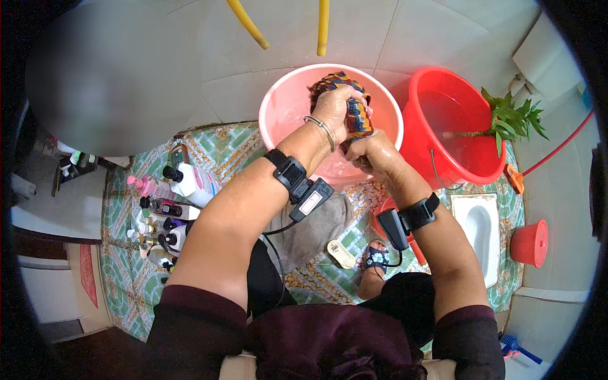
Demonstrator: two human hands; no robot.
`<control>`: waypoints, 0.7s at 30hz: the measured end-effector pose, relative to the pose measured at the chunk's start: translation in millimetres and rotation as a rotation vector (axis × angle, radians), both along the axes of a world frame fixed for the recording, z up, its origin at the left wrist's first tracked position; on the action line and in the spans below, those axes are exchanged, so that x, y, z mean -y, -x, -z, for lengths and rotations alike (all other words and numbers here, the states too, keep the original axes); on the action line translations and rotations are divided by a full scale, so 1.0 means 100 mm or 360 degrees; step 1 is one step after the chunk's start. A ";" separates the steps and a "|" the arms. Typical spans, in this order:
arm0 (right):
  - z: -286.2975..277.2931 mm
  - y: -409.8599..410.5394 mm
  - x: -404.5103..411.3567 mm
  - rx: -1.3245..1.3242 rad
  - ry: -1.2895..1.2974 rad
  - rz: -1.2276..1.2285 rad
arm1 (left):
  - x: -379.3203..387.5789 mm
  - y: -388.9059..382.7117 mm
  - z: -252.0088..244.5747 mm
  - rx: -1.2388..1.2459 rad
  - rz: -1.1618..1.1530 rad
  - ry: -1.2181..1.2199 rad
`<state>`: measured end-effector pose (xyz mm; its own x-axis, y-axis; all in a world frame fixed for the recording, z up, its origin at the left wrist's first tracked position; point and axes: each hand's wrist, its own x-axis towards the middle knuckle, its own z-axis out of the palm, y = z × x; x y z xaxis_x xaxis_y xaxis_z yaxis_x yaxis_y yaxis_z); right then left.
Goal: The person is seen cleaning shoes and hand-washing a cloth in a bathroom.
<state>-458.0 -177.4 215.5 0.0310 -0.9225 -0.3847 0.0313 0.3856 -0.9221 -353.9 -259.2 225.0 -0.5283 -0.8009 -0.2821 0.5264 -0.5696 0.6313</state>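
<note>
A wet patterned cloth (359, 118) in dark blue, orange and red is bunched and twisted between my two fists, over a pink plastic basin (273, 102). My left hand (335, 107), with a metal bangle at the wrist, grips its upper part; a loose fold hangs beyond that fist. Nearer to me and to the right, my right hand (375, 149) is closed round the lower part of the cloth. Shallow water seems to lie in the basin. My palms and part of the cloth are hidden by my fingers.
A red bucket (420, 156) with water and a leafy plant (515, 118) stands right of the basin. Pump bottles (194, 185) crowd the tiled floor at left. A grey cloth (308, 232), a scrub brush (340, 254) and a squat toilet (479, 228) are nearer. Yellow hoses (323, 28) hang above.
</note>
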 end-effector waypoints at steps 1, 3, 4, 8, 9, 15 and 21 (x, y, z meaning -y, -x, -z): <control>0.00 0.00 -0.02 0.0143 -0.0055 -0.0066 | 0.01 -0.02 0.05 0.0009 -0.0005 -0.0003; 0.16 0.01 -0.06 0.0321 -0.0125 -0.0150 | 0.01 -0.04 0.12 -0.0077 0.0288 -0.0041; 0.22 0.03 -0.08 0.0490 -0.0191 -0.0228 | -0.04 -0.01 0.10 0.0062 0.0223 -0.0012; 0.29 0.12 -0.10 0.0990 -0.0305 -0.0590 | -0.06 -0.01 0.13 0.0051 0.0396 -0.0014; 0.23 0.08 -0.10 0.0981 -0.0287 -0.0596 | -0.04 -0.02 0.14 -0.0027 0.0422 -0.0118; 0.11 0.28 -0.06 0.1094 -0.0154 -0.0196 | 0.09 -0.05 0.02 -0.0365 0.0204 -0.0228; 0.39 0.20 0.27 0.1137 0.0388 0.0208 | -0.11 0.03 0.01 -0.0730 0.0537 -0.0169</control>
<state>-478.2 -204.2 176.7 0.0808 -0.9920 -0.0975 0.6833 0.1263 -0.7191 -356.6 -248.7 223.8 -0.8368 -0.5464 -0.0340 0.5106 -0.8013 0.3116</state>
